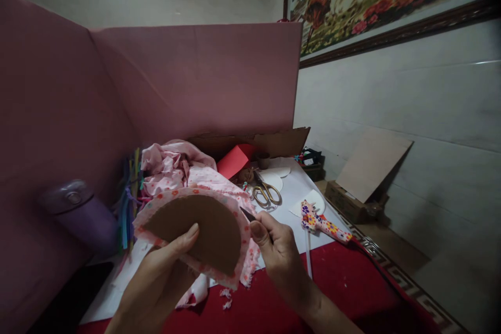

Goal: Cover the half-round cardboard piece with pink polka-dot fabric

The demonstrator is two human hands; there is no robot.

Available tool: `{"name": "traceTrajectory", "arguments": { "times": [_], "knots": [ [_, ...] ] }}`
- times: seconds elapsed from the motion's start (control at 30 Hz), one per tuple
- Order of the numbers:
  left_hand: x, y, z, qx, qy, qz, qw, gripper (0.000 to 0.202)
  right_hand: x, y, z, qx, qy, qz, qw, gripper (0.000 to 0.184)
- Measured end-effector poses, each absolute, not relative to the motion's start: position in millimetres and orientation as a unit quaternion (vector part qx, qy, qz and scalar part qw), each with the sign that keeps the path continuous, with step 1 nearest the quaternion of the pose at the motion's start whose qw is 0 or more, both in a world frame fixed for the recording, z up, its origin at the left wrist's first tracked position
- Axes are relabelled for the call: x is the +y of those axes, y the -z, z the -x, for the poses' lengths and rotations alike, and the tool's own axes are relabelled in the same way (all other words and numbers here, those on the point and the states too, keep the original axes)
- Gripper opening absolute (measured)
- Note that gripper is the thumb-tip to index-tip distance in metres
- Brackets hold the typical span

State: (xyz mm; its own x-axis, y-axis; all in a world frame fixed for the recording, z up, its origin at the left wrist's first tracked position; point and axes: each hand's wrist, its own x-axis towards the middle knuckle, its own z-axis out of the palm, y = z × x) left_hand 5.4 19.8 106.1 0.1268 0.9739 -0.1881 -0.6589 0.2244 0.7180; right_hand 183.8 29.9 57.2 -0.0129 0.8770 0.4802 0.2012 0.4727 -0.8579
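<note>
A half-round piece of brown cardboard [209, 242] lies on pink, red-dotted fabric [245, 242] that sticks out as a border around it. My left hand [166, 266] grips both from below, thumb on the cardboard and fingers behind. In my right hand [281, 248], closed fingers pinch a small tool with a dark pointed blade [247, 214]; its handle is hidden. The blade's tip is at the right side of the fabric border. Behind the piece spreads a bunched pink dotted cloth [195, 164]. Fabric scraps [226, 297] lie on the red cloth below.
Gold-handled scissors [267, 194], red paper [234, 162] and white cut pieces [282, 172] lie at the back. A flower-patterned glue gun [324, 224] rests on the right. Leftward stand a purple bottle [84, 214] and coloured pipe cleaners [127, 209]. Pink panels [203, 78] rise behind.
</note>
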Motion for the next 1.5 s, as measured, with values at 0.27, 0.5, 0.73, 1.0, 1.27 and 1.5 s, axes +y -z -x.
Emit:
{"name": "traceTrajectory", "arguments": {
  "times": [0.27,0.5,0.73,1.0,1.27,1.5],
  "knots": [
    [21.3,-105.0,-3.2,0.35,-0.578,-0.227,0.701,0.023,28.3,-55.9,-186.2,-0.664,-0.309,0.415,0.539,0.035],
    [18.1,-106.1,-9.0,0.371,-0.612,-0.24,0.656,0.058,30.4,-62.7,-184.6,-0.668,-0.287,0.422,0.541,0.035],
    [15.6,-105.4,-6.7,0.362,-0.609,-0.242,0.663,0.064,29.2,-60.6,-183.9,-0.642,-0.312,0.428,0.554,0.04],
    [16.5,-103.6,-6.5,0.366,-0.597,-0.26,0.665,0.062,27.6,-59.9,-185.5,-0.662,-0.319,0.417,0.535,0.036],
    [18.5,-100.6,-7.9,0.371,-0.569,-0.293,0.673,0.056,33.3,-55.0,-185.2,-0.62,-0.338,0.412,0.576,0.041],
    [24.5,-92.6,-12.5,0.381,-0.578,-0.323,0.645,0.043,39.2,-41.4,-190.7,-0.551,-0.404,0.405,0.607,0.044]
  ]
}}
